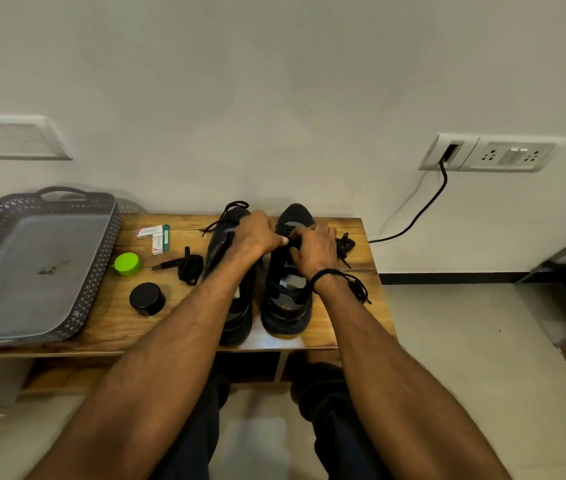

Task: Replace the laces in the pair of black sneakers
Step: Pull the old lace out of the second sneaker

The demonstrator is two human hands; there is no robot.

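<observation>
The right sneaker [286, 303] stands under both our hands, heel toward us and toe toward the wall, so its long axis runs straight away from us and the eyelet rows follow that line. Our left hand [257, 233] and right hand [314, 249] meet over its front eyelets, fingers curled, and between them we seem to pinch a black lace [291, 242], though the fingertips hide exactly how. The right hand sits squarely over this shoe, while the left reaches in across the left sneaker [217, 247], which stands just beside it and parallel, partly under our left forearm. We judge that the next pull has to run across the shoe, from one hand to the other. A bundled lace [189, 268] lies on the bench [118, 320] near the left hand's outer side, and a tangled lace [345, 244] lies just past the right hand's outer side.
</observation>
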